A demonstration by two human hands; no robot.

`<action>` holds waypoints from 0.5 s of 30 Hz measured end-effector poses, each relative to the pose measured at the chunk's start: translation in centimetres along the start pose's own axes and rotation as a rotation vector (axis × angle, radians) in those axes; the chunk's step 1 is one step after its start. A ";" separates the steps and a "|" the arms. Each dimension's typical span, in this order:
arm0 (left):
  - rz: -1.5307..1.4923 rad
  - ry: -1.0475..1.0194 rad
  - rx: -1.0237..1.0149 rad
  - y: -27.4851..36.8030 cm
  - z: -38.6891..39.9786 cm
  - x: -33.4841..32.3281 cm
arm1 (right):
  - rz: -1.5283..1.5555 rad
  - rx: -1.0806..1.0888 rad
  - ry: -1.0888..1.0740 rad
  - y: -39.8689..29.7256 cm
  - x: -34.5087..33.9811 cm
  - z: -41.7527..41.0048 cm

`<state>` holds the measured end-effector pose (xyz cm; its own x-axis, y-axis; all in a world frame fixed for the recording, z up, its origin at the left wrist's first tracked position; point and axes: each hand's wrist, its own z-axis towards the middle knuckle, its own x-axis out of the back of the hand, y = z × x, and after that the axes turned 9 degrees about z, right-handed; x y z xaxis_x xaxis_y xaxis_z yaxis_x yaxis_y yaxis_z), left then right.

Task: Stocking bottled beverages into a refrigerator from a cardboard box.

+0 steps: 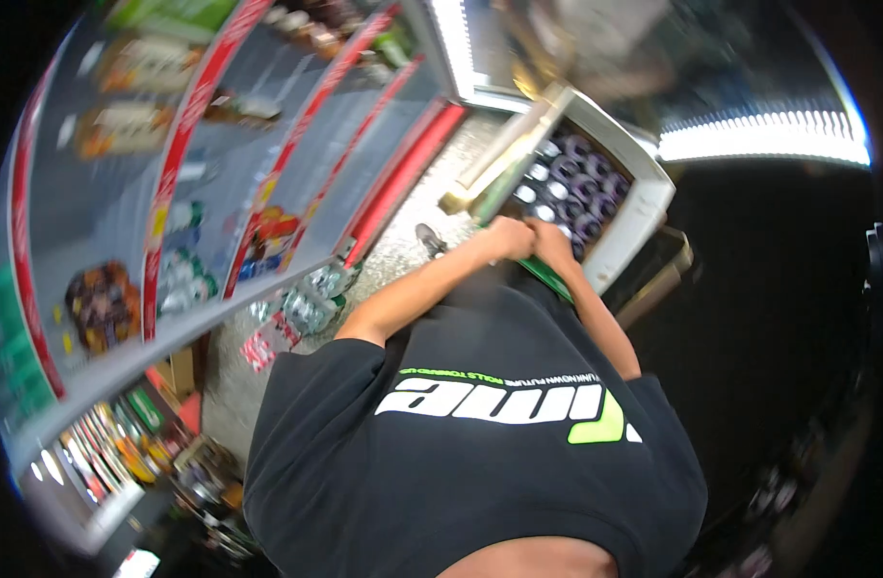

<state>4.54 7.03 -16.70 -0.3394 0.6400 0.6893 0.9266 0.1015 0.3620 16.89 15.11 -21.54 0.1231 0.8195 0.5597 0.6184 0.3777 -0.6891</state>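
Observation:
An open cardboard box [633, 231] with a white inner rim stands in front of me, tilted in the view. Inside it are several bottles [586, 184], some with white caps and others with purple rings at the top. My left hand [512, 237] and my right hand [550, 242] meet at the near edge of the box, by its green side [546, 278]. Both hands look curled, with the fingers turned away from the camera. Blur and the hands themselves hide whatever lies between the fingers, so a grip cannot be made out.
At the left stands a shelving unit with red-edged shelves [171, 170] bearing packaged goods. Wrapped bottle packs [308, 307] and a red-and-white package [270, 341] lie on the speckled floor [405, 264]. Another box edge [654, 278] shows right of the open box. Bright light strips run above.

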 end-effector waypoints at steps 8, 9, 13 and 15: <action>-0.679 1.284 0.401 -6.3 -19.3 0.8 | 0.436 0.347 0.462 -14.0 1.7 1.1; -0.769 1.485 0.475 -8.0 -21.5 0.1 | 0.401 0.465 0.438 -16.3 1.0 1.7; -0.870 1.925 0.957 -16.5 -30.4 -4.1 | 0.287 0.602 0.119 -26.0 -3.7 4.1; -0.721 2.059 1.109 -21.7 -34.5 -6.3 | 0.227 0.772 -0.029 -31.2 -6.9 5.0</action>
<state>-18.96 -25.49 -7.27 0.4630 -0.7998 0.3822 0.1308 0.4881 0.8630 -7.14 -0.20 -6.26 0.1542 0.9190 0.3628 -0.1320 0.3831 -0.9142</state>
